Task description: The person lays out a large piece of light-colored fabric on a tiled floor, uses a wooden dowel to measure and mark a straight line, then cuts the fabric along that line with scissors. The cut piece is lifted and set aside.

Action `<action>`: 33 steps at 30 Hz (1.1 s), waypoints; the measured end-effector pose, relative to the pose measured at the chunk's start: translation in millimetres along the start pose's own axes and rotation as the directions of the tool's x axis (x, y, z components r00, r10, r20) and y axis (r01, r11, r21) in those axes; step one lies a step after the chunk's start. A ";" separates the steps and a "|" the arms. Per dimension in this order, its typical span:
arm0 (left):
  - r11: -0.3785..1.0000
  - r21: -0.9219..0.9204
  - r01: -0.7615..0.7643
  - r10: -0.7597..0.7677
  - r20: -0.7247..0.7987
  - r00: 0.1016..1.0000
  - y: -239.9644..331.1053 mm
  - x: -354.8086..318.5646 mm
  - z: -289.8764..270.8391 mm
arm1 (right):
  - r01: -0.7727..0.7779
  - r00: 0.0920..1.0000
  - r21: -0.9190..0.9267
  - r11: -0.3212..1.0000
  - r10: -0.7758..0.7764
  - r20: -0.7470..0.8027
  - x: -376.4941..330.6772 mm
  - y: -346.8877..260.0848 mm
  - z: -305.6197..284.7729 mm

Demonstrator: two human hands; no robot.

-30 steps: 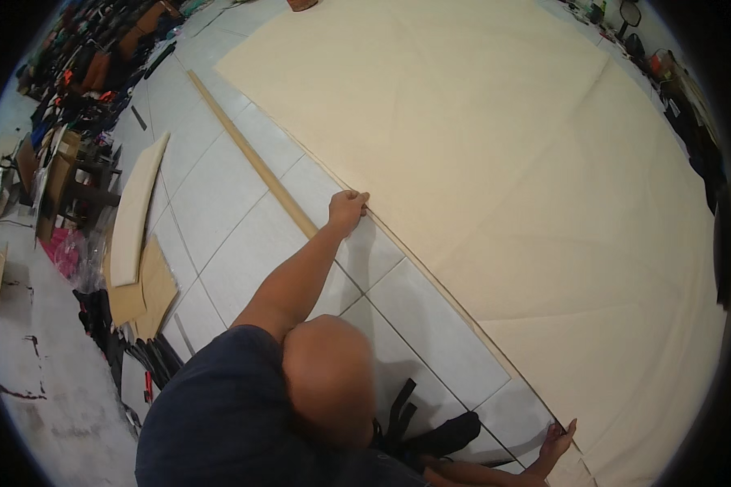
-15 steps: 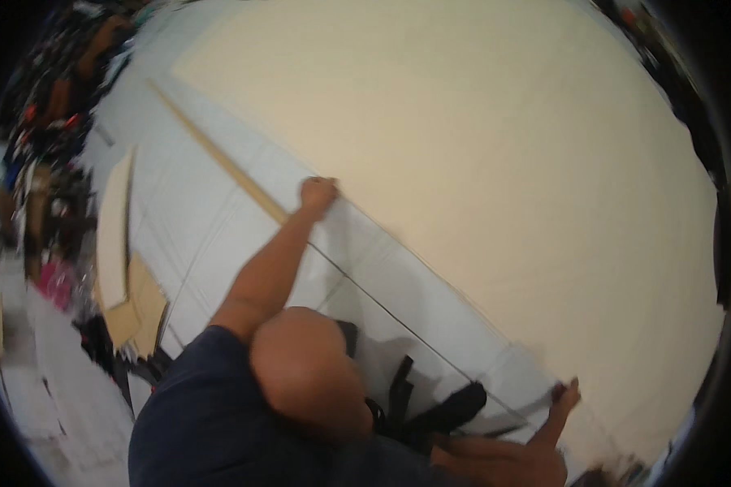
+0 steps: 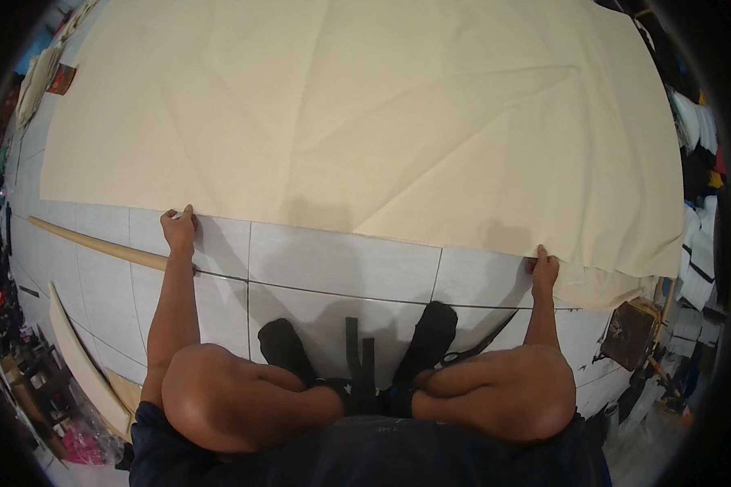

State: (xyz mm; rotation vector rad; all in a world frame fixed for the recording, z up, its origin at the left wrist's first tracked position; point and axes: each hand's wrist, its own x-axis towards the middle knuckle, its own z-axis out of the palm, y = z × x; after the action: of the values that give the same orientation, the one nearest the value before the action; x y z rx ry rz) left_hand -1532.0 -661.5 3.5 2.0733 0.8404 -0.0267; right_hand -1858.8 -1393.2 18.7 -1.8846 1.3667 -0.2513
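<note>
A large cream fabric sheet lies spread over the tiled floor in front of me, with soft folds at its middle and right. My left hand pinches the sheet's near edge toward the left end, thumb on top. Further right, my right hand grips the same edge between thumb and fingers. A stretch of edge runs between the two hands, sloping slightly nearer toward the right. Beyond my right hand, a second layer of cream fabric shows beneath the sheet and lies rumpled.
A long wooden strip lies left, partly behind my left forearm. A curved pale board rests nearer. My feet in black socks stand on white tiles. At right are a brown box-like object and white stacks.
My view has swung round, so the near edge now runs across rather than diagonally. Both hands still hold that edge. Folds and the rumpled under-layer at right have come into view.
</note>
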 end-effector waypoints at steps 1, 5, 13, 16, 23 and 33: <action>1.000 -0.020 -0.007 0.007 -0.001 1.000 0.2 2.6 -1.5 | -0.008 1.000 0.011 1.000 0.008 0.007 0.0 5.8 -1.3; 1.000 -0.005 0.002 -0.002 -0.030 1.000 -6.9 12.3 -8.4 | -0.047 0.998 0.005 0.999 0.047 0.051 4.8 11.0 10.5; 0.414 0.536 -0.736 0.738 0.277 0.616 56.8 -69.8 51.1 | 0.005 0.999 -0.093 0.996 -0.008 -0.035 21.5 19.0 -13.8; 0.327 0.371 -0.869 0.655 0.574 0.492 63.3 -91.2 87.2 | -0.012 0.998 -0.566 0.824 -0.026 -0.058 26.4 29.5 -28.6; 0.332 0.414 -0.848 0.631 0.571 0.526 60.9 -105.4 80.5 | 0.712 0.690 -0.386 0.587 -0.483 0.539 -105.5 -187.3 91.2; 0.632 0.031 -0.774 0.721 0.341 0.603 49.5 -72.1 52.5 | 0.653 0.753 -0.658 0.375 -0.415 0.511 -61.6 -101.3 101.9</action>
State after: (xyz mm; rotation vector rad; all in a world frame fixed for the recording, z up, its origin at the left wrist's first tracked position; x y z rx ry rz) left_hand -1544.7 -759.3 29.3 2.3626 -0.2953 0.0488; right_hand -1753.0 -1279.4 35.8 -3.0150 0.5954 0.4134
